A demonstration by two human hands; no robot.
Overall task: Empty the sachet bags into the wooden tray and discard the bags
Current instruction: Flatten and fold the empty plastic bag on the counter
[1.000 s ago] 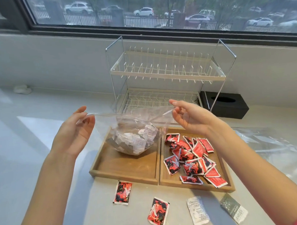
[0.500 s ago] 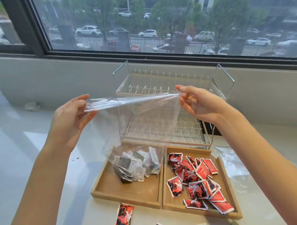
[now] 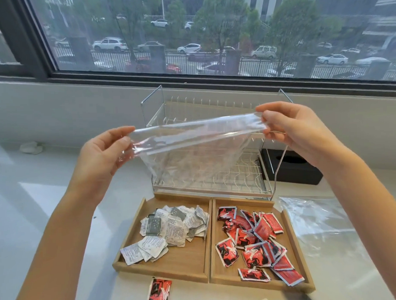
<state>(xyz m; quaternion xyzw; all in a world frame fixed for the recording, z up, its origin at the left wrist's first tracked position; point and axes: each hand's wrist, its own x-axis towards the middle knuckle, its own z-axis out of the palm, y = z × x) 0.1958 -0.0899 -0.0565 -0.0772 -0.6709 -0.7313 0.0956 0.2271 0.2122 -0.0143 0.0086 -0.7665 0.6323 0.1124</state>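
While raised, both hands pinch the clear bag taut.

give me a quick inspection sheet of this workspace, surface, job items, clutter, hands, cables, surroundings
surface: pale countertop, one red sachet lying loose in front of the tray.
job's things: wooden tray with two compartments, white sachets in the left one, red sachets in the right one; clear bag held up above the tray, looks empty.
clutter: second clear bag flat to the right of the tray; wire dish rack; black box; a small white object by the wall.
grippers: left hand and right hand each pinch an end of the bag.
cables: nothing seen.
surroundings: window onto a street with parked cars.
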